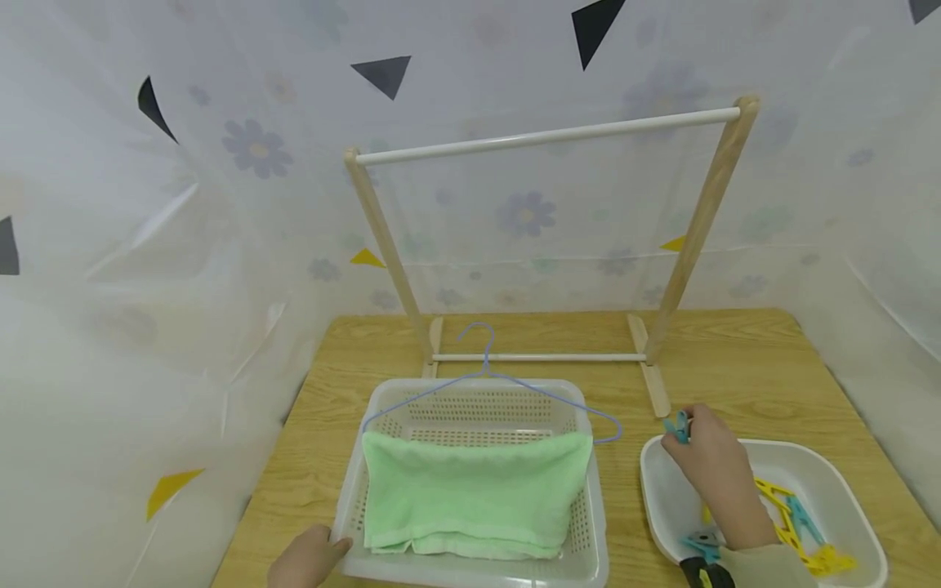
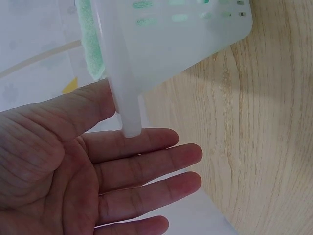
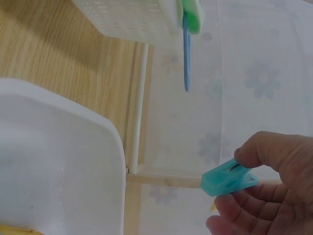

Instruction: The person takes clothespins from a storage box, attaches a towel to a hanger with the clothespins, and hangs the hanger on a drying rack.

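Observation:
In the head view my right hand (image 1: 709, 465) is over the white tub, pinching a turquoise clothespin (image 3: 227, 180) between thumb and fingers. My left hand (image 1: 309, 555) is at the near left corner of a white perforated basket (image 1: 597, 523). The left wrist view shows its thumb and index finger pinching the basket's rim (image 2: 117, 63), the other fingers stretched out. A folded light green towel (image 1: 478, 494) lies over the basket, draped on a blue wire hanger (image 1: 559, 398). The hanger's hook points toward the back.
The white tub (image 1: 809, 451) at the right contains yellow clips (image 1: 787, 523) and turquoise clothespins (image 1: 804, 518). Behind the basket stands a wooden rack with a white top bar (image 1: 551, 137). Its right foot (image 1: 654, 390) reaches close to the tub. Floral sheeting surrounds the wooden table (image 1: 294, 482).

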`<state>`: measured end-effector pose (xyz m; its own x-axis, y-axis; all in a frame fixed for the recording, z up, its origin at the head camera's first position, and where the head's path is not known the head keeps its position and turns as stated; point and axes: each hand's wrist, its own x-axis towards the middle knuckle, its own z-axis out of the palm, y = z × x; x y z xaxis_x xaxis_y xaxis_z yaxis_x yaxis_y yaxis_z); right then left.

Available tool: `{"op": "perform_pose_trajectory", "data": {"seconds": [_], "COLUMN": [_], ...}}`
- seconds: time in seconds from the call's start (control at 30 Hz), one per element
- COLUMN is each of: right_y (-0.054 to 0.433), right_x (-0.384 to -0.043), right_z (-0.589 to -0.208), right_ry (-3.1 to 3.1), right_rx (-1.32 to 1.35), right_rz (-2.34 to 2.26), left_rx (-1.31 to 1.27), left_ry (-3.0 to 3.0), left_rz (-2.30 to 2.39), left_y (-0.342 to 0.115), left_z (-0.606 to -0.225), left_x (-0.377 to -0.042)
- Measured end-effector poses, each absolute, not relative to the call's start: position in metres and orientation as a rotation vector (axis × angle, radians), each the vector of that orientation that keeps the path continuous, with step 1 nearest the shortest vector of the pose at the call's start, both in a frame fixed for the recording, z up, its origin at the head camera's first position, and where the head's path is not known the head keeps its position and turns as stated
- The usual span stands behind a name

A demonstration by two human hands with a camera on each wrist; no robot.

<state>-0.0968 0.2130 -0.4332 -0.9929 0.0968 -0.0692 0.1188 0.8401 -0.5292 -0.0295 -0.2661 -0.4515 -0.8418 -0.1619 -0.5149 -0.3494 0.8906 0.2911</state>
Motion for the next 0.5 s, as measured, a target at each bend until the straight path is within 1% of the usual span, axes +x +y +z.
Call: {"op": "perform_pose_trajectory", "data": {"seconds": [0.5], "right_y": [0.2079], "right_x": [-0.0972], "right_z": [-0.4339], "right_ry": [3.087], "right_rx": [0.079], "right_rz": [-0.899], "left_rx": [-0.384], "left_ry": [2.529], "left_rz": [0.502], "left_y": [-0.2685], "left_z": [-0.4557], "left_x": [-0.0312]}}
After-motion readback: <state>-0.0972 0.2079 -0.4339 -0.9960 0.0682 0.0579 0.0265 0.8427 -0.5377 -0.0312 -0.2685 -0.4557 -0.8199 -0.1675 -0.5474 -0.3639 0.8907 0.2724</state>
